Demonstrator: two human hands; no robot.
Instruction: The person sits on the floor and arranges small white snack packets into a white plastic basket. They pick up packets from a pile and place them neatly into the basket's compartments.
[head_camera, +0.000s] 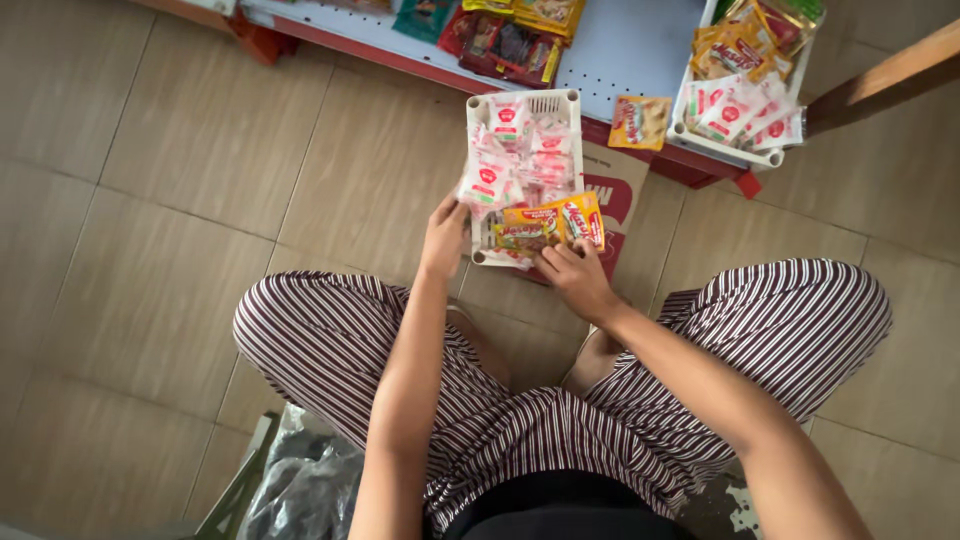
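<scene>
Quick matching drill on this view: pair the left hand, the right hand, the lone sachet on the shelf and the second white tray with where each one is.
Things:
1. left hand
2. right hand
3. lone yellow sachet
4. second white tray

Places:
A. lying flat on the pale shelf between the two trays
B. on the near white tray's left edge
C. on the shelf at the far right, full of packets
D. on the yellow packets at the near tray's front end

Pairs: 1-B, 2-D, 3-A, 4-C
</scene>
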